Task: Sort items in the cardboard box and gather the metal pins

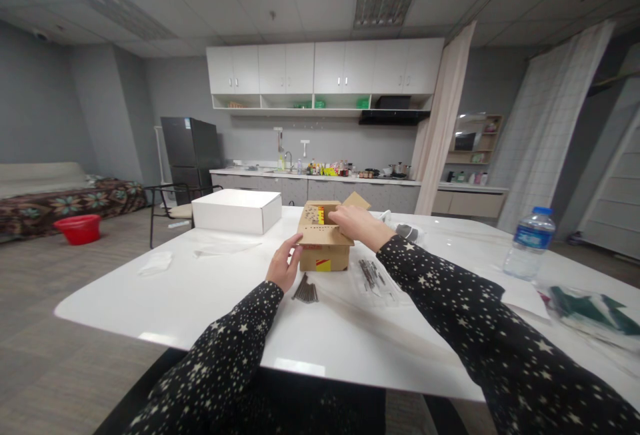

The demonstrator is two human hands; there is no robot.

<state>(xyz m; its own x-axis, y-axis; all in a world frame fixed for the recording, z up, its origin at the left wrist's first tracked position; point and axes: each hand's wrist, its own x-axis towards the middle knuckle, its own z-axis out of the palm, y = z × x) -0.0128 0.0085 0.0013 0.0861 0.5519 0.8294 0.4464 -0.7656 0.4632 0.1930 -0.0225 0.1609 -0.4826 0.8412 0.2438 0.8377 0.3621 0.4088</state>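
A small brown cardboard box point(325, 256) with a red and yellow label stands on the white table point(225, 288), its flaps open. My left hand point(285, 267) grips the near left corner of the box, fingers curled on a flap. My right hand point(353, 223) rests on top of the box with its fingers pressed on the flaps. A small pile of dark screws point(306, 291) lies just in front of the box. A clear bag of more dark screws point(373, 275) lies to its right.
A white flat box point(236, 210) sits at the table's far left. A water bottle point(529, 243) and a green packet point(593, 308) are at the right. A chair point(173, 208) stands beyond the table. A red basin point(77, 229) is on the floor.
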